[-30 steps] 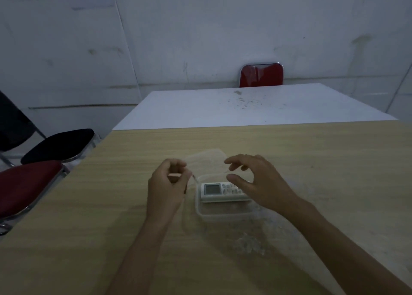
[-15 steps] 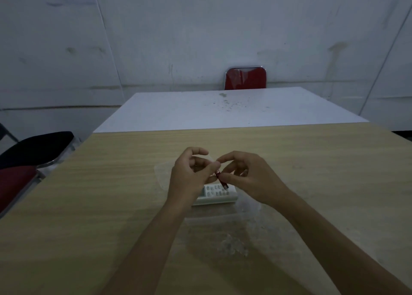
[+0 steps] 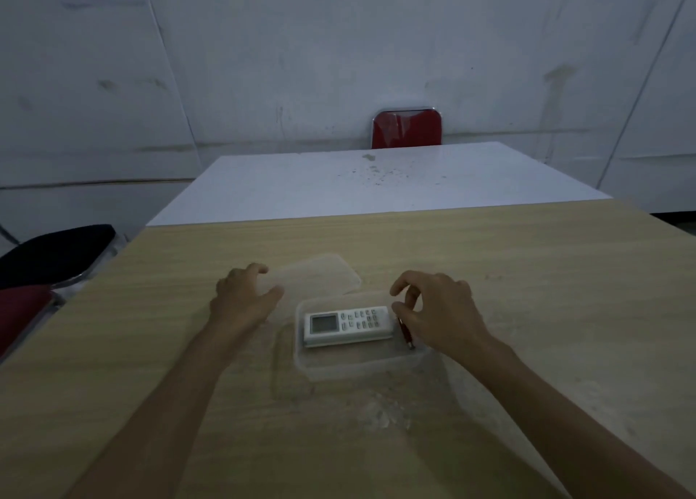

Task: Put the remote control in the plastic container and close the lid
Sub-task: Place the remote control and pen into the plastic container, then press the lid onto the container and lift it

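A white remote control (image 3: 348,325) with a small screen lies flat inside a clear plastic container (image 3: 357,363) on the wooden table (image 3: 527,291). The clear lid (image 3: 320,274) lies flat on the table just behind the container, at its left. My left hand (image 3: 244,295) hovers at the lid's left edge, fingers apart, holding nothing. My right hand (image 3: 437,310) is at the container's right end, pinching a small dark red pen-like object (image 3: 406,333) that points down into the container.
A white table (image 3: 376,182) abuts the far edge of the wooden one, with a red chair (image 3: 406,127) behind it. Black and red chair seats (image 3: 52,253) stand at the left edge. A pale scuffed patch marks the wood near me.
My hands, which met above the remote, have moved apart. The left hand went left to the lid and the right hand went to the container's right end, still pinching the red object.
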